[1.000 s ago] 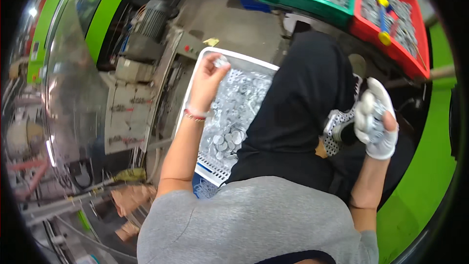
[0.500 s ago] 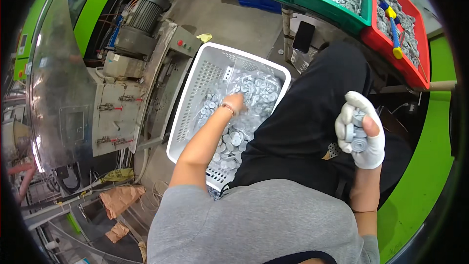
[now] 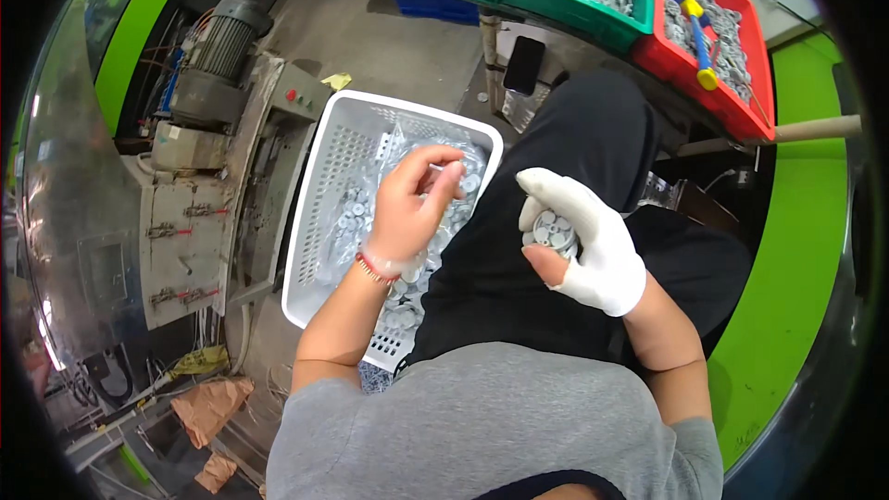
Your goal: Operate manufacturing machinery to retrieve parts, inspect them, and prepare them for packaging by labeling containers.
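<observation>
1. Gray discs (image 3: 554, 231), small and round, sat clustered in the person's right hand (image 3: 582, 245), above the black-trousered lap.

2. Wearing a white glove that left the thumb bare, the right hand was curled around the discs, its thumb pressed up against the cluster.

3. Nearer the basket, the bare left hand (image 3: 415, 196) was half curled, palm toward the right hand, fingertips close to the thumb; whether it held anything could not be told. A red beaded bracelet (image 3: 374, 270) circled that wrist.

4. Below the left hand, a white perforated basket (image 3: 331, 159) stood beside the person's leg, holding a clear plastic bag (image 3: 335, 257) and many similar gray discs.

5. Beyond the knees, a green bin (image 3: 556, 6) heaped with flat gray pieces adjoined a red bin (image 3: 685, 74) of gray parts, where a blue-and-yellow tool (image 3: 701, 48) lay on top. Near the green bin, at a lower level, lay a black phone (image 3: 525, 66).

6. Machinery with a ribbed motor (image 3: 227, 37) lined the left side, with a yellow scrap (image 3: 337, 81) near the basket's far corner and crumpled brown paper (image 3: 211, 409) at lower left.
</observation>
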Available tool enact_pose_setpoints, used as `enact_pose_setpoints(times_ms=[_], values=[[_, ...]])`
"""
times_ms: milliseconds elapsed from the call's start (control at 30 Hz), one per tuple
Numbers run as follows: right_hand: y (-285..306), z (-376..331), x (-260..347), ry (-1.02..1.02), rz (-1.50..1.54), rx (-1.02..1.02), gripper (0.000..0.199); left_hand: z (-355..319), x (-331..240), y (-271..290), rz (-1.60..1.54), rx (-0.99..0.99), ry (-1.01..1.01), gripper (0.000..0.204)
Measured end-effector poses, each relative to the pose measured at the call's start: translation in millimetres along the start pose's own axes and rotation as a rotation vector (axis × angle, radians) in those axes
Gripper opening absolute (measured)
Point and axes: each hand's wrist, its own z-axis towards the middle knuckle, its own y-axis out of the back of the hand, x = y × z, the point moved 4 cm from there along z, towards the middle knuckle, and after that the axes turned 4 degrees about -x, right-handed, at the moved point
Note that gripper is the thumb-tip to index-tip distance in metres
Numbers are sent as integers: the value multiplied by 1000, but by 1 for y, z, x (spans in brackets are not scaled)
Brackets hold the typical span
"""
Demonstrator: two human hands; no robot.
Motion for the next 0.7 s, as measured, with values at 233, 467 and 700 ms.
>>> enact_pose_setpoints(times_ms=[233, 467, 700], values=[[9, -9, 3, 269, -518, -231, 66, -12, -104, -60, 113, 251, -293, 53], [-3, -25, -15, 49, -674, -55, 68, -32, -74, -80, 163, 265, -67, 52], [-1, -23, -14, 50, -610, -127, 68, -26, -72, -69, -24, 196, -106, 44]])
